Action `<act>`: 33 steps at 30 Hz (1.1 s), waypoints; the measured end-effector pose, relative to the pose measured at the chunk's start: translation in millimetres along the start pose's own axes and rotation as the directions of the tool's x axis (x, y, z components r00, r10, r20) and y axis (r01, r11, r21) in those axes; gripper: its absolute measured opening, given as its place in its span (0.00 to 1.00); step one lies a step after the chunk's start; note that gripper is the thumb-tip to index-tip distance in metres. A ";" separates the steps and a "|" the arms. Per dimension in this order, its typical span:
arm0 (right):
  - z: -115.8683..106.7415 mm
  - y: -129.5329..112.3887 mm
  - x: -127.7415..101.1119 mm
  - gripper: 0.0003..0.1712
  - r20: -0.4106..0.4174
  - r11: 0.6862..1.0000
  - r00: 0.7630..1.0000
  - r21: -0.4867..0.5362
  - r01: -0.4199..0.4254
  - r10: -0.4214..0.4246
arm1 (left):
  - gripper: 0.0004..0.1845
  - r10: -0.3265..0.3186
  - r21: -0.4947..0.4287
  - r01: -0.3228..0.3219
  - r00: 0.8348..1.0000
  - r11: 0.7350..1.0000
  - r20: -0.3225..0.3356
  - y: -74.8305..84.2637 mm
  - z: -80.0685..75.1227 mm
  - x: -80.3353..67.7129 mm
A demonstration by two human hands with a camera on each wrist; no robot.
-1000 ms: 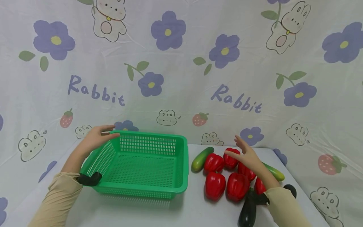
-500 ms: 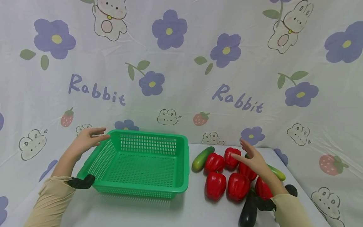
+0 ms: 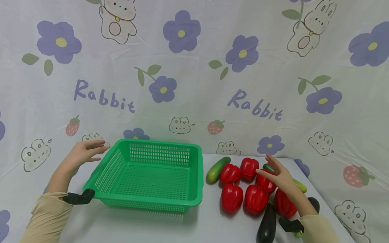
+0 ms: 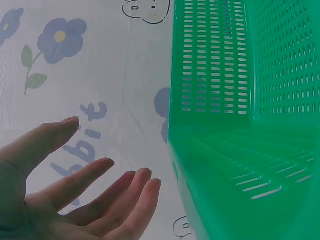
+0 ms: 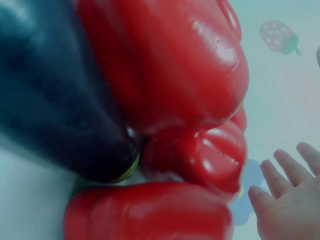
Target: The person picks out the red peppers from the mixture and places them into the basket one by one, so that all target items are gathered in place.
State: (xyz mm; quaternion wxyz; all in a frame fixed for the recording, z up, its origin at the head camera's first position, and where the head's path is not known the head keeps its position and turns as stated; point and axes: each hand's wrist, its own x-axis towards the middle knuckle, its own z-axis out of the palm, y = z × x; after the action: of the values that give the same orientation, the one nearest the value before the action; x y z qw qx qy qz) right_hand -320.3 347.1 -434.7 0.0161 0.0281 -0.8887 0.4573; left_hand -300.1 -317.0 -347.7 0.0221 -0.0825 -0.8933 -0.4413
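A green plastic basket (image 3: 152,202) with slotted walls stands on the white table, nothing inside it. My left hand (image 3: 80,155) is held in the air beside its left end, fingers loosely extended; in the left wrist view the hand (image 4: 100,200) is apart from the basket wall (image 4: 215,65). Over the vegetables at the right hovers my right hand (image 3: 281,177), fingers spread and holding nothing. Below and around it lie several red bell peppers (image 3: 256,199), a dark eggplant (image 3: 267,224) and a cucumber (image 3: 218,169). The right wrist view shows the eggplant (image 5: 55,95) close up against peppers (image 5: 170,60).
A second green vegetable (image 3: 300,185) and a dark round end (image 3: 314,203) show partly behind my right forearm. A white cloth (image 3: 194,67) printed with flowers and rabbits hangs behind the table. Black camera mounts (image 3: 79,196) sit on both wrists.
My left hand has moved left and slightly down, away from the basket's rim. The right hand has shifted right and a little down over the peppers. Basket and vegetables stay put.
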 end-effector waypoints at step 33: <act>-18.3 -22.4 -33.7 0.56 0.037 0.988 0.993 -0.108 -0.109 0.114 | 0.35 -0.176 -0.198 0.193 0.979 0.961 0.101 -58.6 -0.7 -15.8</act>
State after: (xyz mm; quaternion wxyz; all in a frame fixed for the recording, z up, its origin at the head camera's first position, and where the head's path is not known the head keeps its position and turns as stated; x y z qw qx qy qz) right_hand -285.1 350.2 -407.7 -0.0270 -0.0129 -0.9121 0.4089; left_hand -294.3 -354.6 -395.1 -0.0646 -0.0187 -0.8465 -0.5282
